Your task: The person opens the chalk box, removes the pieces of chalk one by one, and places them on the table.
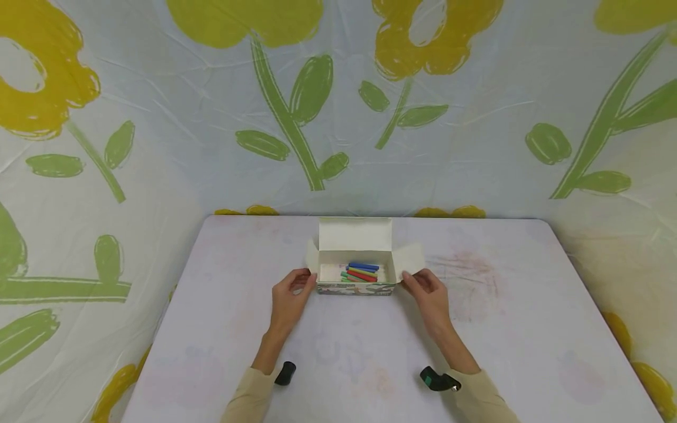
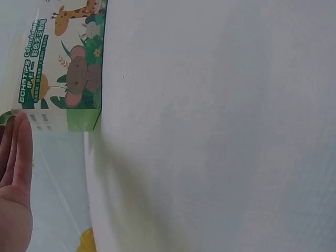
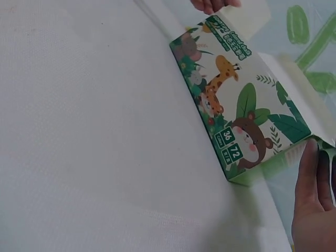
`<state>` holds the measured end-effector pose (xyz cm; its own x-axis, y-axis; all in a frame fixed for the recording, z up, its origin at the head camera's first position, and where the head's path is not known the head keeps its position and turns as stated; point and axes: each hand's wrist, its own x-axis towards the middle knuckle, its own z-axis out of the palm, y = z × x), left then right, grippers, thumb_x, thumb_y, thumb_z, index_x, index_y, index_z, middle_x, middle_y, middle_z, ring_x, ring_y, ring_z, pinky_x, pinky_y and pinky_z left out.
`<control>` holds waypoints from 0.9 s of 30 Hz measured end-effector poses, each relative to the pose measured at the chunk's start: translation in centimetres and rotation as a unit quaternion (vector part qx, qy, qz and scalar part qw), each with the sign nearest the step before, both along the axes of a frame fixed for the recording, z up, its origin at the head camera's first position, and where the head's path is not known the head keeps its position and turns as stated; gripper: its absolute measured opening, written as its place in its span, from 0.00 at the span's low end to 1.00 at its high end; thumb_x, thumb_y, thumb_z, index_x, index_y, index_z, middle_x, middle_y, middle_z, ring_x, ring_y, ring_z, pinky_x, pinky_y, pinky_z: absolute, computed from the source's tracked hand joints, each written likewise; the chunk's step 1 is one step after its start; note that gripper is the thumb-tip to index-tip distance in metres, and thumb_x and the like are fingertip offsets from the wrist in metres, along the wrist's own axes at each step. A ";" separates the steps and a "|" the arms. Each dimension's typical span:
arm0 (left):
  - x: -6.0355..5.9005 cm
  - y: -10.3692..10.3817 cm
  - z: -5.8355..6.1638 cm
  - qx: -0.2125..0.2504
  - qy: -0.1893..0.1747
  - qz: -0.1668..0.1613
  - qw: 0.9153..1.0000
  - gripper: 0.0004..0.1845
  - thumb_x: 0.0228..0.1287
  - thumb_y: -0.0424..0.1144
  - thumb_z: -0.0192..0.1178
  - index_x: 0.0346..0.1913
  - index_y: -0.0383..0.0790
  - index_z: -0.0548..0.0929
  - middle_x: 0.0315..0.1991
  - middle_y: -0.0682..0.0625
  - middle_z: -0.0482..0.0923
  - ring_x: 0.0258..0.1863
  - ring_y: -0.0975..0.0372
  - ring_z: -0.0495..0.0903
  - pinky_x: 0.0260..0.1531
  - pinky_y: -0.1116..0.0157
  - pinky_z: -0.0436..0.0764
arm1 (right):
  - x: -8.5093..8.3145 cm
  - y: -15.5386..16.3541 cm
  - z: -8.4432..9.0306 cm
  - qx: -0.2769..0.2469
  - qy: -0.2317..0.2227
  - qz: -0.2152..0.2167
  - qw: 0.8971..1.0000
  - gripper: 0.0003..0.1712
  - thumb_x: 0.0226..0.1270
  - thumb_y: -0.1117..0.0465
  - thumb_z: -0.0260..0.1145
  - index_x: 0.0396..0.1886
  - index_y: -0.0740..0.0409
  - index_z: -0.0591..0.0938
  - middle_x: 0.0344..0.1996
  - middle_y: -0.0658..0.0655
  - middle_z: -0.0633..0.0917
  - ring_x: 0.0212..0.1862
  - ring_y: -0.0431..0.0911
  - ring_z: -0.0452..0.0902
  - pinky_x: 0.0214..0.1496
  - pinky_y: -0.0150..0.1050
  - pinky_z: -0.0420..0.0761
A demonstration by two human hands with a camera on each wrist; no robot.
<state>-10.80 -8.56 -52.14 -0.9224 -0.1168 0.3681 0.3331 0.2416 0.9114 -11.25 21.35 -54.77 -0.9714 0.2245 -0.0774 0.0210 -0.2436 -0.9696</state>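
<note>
A chalk box [image 1: 338,289] stands on the table with its lid flap [image 1: 355,234] raised at the back and its side flaps spread outward. Several chalk sticks [image 1: 362,274] in blue, red, yellow and green lie inside. My left hand [image 1: 289,299] pinches the left side flap [image 1: 312,256] near the box's front corner. On the other side, my right hand [image 1: 432,301] has the right side flap [image 1: 411,258] between thumb and fingers. Printed animals cover the front panel [image 3: 231,94] in the right wrist view.
The white table [image 1: 359,364] carries faint coloured smudges, with reddish chalk marks [image 1: 471,273] right of the box. Behind the table's far edge hangs a flower-printed curtain [image 1: 476,153], which also runs along both sides. A dark strap [image 1: 286,373] sits at the left wrist.
</note>
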 end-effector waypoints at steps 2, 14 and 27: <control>0.0 -0.1 -0.2 0.022 -0.022 -0.002 1.000 0.05 0.66 0.25 0.67 0.41 0.24 0.85 0.35 0.36 0.86 0.35 0.50 0.87 0.38 0.67 0.88 | 0.1 0.0 -0.1 -0.007 -0.010 -0.007 1.000 0.08 0.70 0.67 0.70 0.42 0.66 0.80 0.35 0.52 0.87 0.43 0.40 0.85 0.54 0.37 0.86; -1.1 -0.8 -3.8 0.138 -0.115 -0.008 0.984 0.10 0.70 0.31 0.67 0.34 0.24 0.83 0.30 0.35 0.87 0.28 0.55 0.88 0.32 0.62 0.89 | 0.2 -0.2 -0.6 -0.024 -0.087 -0.024 0.996 0.14 0.71 0.63 0.71 0.49 0.67 0.79 0.32 0.47 0.88 0.39 0.36 0.85 0.50 0.32 0.86; -1.0 -0.4 -4.4 0.242 -0.218 -0.001 0.946 0.13 0.70 0.36 0.68 0.36 0.26 0.80 0.32 0.40 0.87 0.30 0.58 0.87 0.34 0.66 0.88 | 0.4 -0.2 -1.0 -0.052 -0.157 0.018 0.986 0.11 0.71 0.53 0.72 0.34 0.56 0.86 0.30 0.49 0.88 0.37 0.40 0.86 0.50 0.36 0.87</control>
